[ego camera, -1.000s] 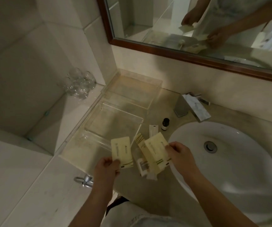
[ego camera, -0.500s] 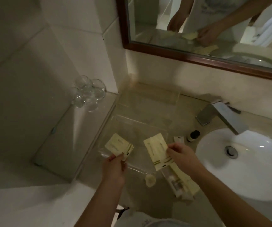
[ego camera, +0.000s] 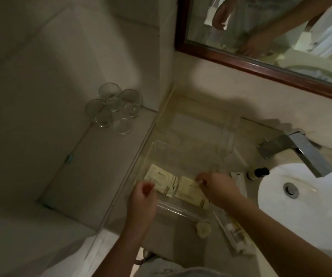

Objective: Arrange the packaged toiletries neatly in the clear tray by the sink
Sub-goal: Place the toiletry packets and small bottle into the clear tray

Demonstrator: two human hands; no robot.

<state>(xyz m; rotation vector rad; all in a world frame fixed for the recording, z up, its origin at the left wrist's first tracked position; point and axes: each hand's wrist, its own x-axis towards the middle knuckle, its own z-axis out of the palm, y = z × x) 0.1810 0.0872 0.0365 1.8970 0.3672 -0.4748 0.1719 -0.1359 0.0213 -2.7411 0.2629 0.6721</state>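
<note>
Two pale yellow packets lie flat side by side in the near clear tray. My left hand has its fingers curled at the near corner of the left packet. My right hand pinches the far edge of the right packet. On the counter right of the tray lie a long clear-wrapped kit, a small round wrapped item, a narrow white packet and a small dark-capped bottle.
A second clear tray stands behind the near one, against the wall. Several drinking glasses sit on the ledge at left. The faucet and white sink are at right, under a framed mirror.
Both hands have lowered their packets into the near tray, where they now lie flat side by side. The camera has shifted left and closer.
</note>
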